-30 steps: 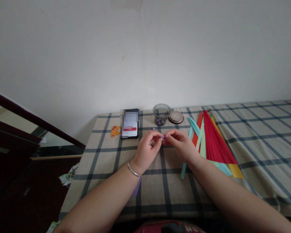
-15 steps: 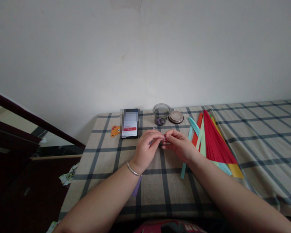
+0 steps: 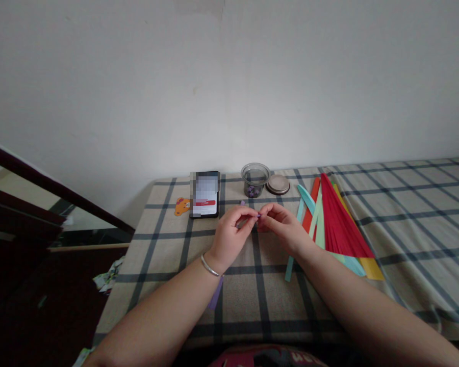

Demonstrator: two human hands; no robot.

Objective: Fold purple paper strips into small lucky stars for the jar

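Between my fingertips, above the checked cloth, is a tiny purple folded paper piece. My left hand, with a silver bangle on the wrist, pinches its left side between thumb and fingers. On the other side my right hand grips it in a pinch too. The fingers cover most of the piece, so its exact shape is hard to make out. A purple paper strip lies partly under my left forearm. Just beyond my left hand sits a small purple scrap.
A clear plastic cup with small purple pieces stands near the wall, its round lid beside it. Left are a phone and a bear-shaped cutout. Red paper strips fan out at right, over blue, green, orange and yellow ones.
Both hands stay in nearly the same place. My right hand's lower fingers have curled in, and the purple piece shows slightly more between the fingertips.
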